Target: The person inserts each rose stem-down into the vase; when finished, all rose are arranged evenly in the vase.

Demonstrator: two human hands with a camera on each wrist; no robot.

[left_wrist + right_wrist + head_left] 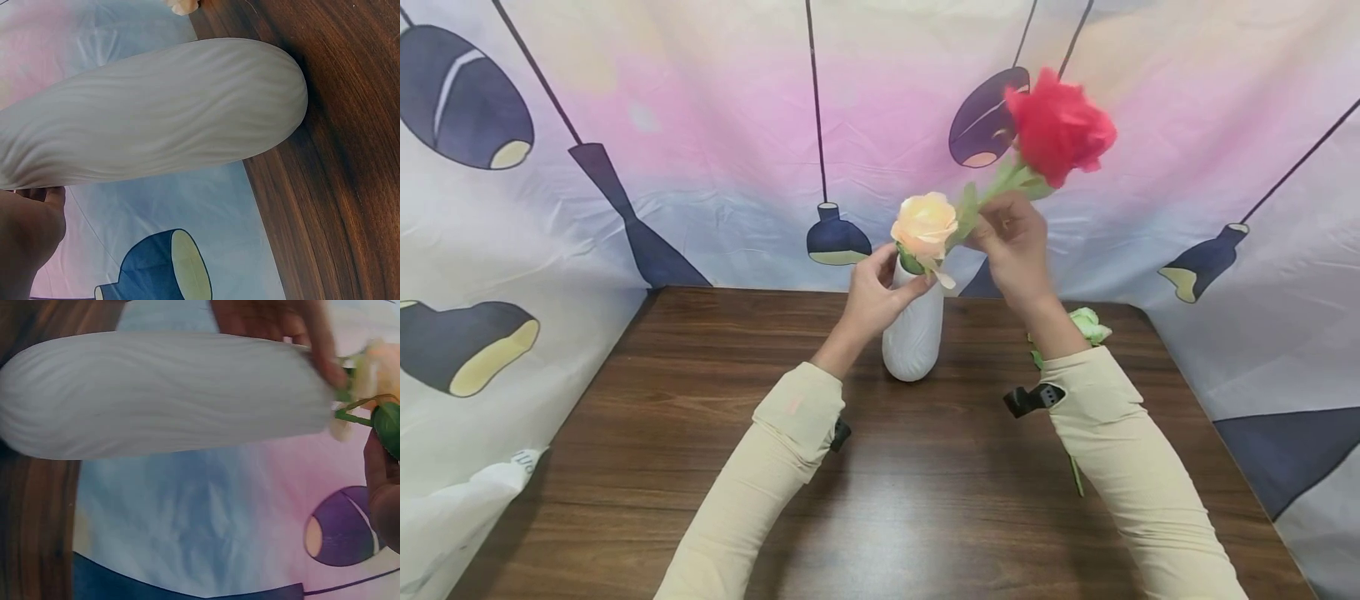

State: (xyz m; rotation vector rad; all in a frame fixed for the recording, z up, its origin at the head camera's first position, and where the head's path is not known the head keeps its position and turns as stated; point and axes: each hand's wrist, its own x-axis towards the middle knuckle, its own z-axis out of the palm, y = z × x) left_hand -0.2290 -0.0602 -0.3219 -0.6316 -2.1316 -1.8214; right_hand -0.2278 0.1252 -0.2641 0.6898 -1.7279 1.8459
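Observation:
A white ribbed vase [913,346] stands upright on the table, with a peach rose [925,223] in its mouth. My left hand [874,293] grips the vase near its top, thumb and fingers on either side of the neck. My right hand [1017,250] pinches the leafy stem of a red rose [1063,129], whose bloom tilts up and to the right. In the right wrist view, the green stem [355,417] reaches to the vase's mouth; whether its tip is inside cannot be told. The left wrist view shows the vase's side [156,112] and part of the left hand.
A pale green rose [1088,323] lies on the brown wooden table [715,400], partly hidden under the right forearm. Behind the table hangs a cloth backdrop [722,100] printed with lamps. White crumpled material [475,500] sits at the left edge.

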